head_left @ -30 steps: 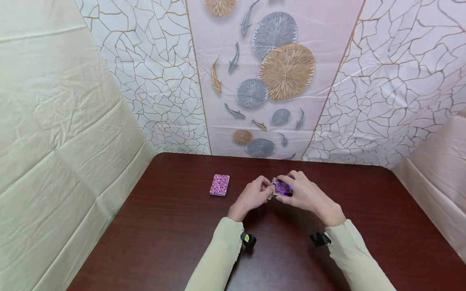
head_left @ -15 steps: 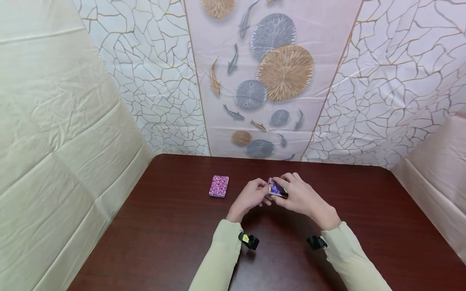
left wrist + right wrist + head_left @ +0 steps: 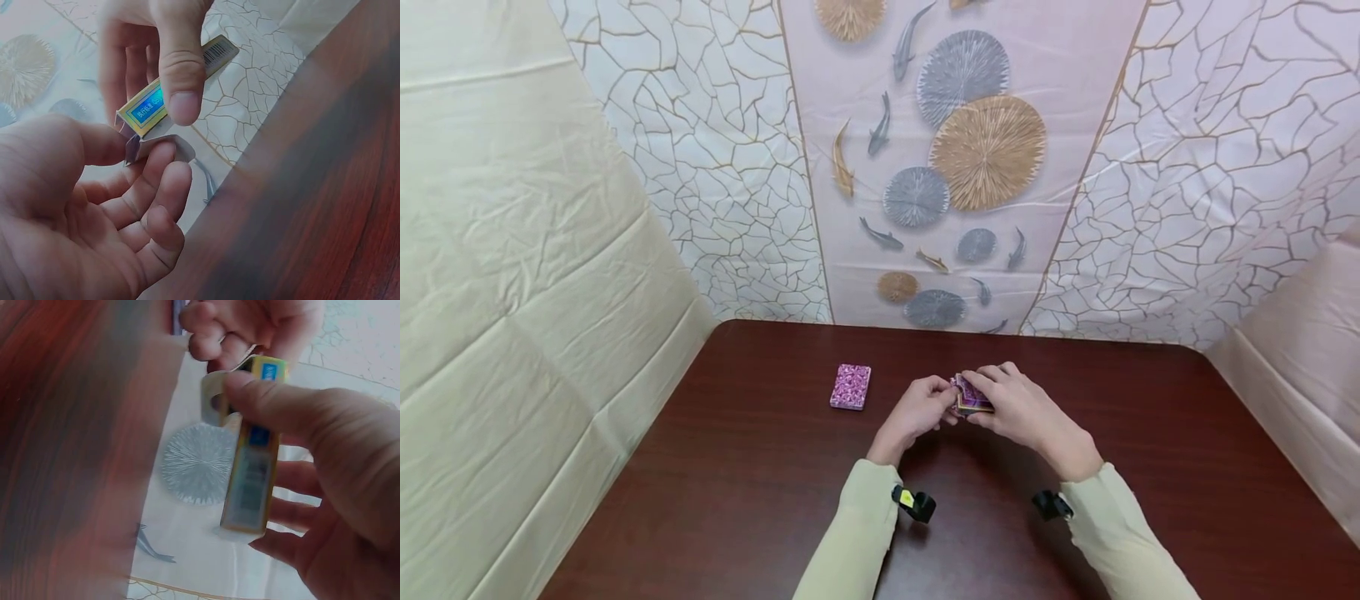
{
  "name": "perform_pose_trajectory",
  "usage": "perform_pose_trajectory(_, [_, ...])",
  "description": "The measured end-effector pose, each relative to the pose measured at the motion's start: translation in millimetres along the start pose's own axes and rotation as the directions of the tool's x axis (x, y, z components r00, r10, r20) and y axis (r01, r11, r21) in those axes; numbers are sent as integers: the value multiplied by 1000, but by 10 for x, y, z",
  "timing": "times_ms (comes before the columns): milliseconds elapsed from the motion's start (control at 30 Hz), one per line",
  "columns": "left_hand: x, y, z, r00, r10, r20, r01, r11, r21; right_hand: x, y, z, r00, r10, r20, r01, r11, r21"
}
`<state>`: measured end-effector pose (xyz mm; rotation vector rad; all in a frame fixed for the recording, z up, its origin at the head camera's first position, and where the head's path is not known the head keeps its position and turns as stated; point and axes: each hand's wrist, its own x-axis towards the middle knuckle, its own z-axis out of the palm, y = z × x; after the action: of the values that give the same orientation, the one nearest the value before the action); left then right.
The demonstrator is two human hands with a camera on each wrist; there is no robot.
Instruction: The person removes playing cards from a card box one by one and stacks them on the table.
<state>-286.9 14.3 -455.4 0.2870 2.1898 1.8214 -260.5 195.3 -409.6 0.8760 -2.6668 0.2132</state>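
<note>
My right hand (image 3: 1028, 410) holds a small purple playing-card box (image 3: 973, 395) with gold edges by its sides, thumb against the narrow edge. In the left wrist view the box (image 3: 148, 114) shows a blue foil label and a barcode, and its near end has folds standing out. My left hand (image 3: 917, 410) pinches that end with thumb and index finger, the other fingers loosely curled below. A pale flap (image 3: 213, 394) sticks out from the end in the right wrist view. What is inside the box is hidden.
A pink-and-white patterned card deck (image 3: 851, 387) lies on the dark reddish-brown table (image 3: 760, 492), left of the hands. Behind the table's far edge hangs a patterned cloth (image 3: 760, 167), with a cream cloth (image 3: 535, 275) along the left side.
Both hands and the box have shifted slightly left, and the box has tilted a little. The left fingers have stayed at its end. The pink deck has not moved on the table.
</note>
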Motion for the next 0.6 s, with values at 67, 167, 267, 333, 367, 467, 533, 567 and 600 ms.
perform_pose_trajectory(67, [5, -3, 9, 1000, 0, -7, 0, 1000, 3, -2, -11, -9, 1000, 17, 10, -17, 1000, 9])
perform_pose_trajectory(167, [13, 2, 15, 1000, -4, -22, 4, 1000, 3, 5, -26, -11, 999, 33, 4, -33, 999, 14])
perform_pose_trajectory(267, [18, 10, 16, 1000, -12, -26, 13, 1000, 5, 7, -33, 11, 999, 50, -5, -50, 999, 15])
perform_pose_trajectory(333, [17, 12, 18, 999, -22, -25, 23, 1000, 10, 2, -39, 32, 998, 62, -7, -62, 998, 16])
perform_pose_trajectory(367, [14, 11, 20, 999, -30, -26, 30, 999, 10, -4, -40, 46, 998, 68, -8, -68, 998, 18])
perform_pose_trajectory(467, [6, -1, 28, 998, -46, -38, 47, 999, 8, -18, -52, 87, 997, 79, -9, -78, 997, 23])
perform_pose_trajectory(533, [3, -13, 37, 998, -49, -50, 49, 999, 5, -33, -55, 114, 996, 86, -14, -85, 996, 21])
perform_pose_trajectory(567, [2, -20, 43, 997, -48, -54, 48, 999, 6, -42, -55, 127, 996, 89, -19, -88, 996, 17])
perform_pose_trajectory(600, [4, -26, 50, 997, -47, -57, 47, 999, 7, -49, -54, 140, 995, 92, -25, -92, 996, 13])
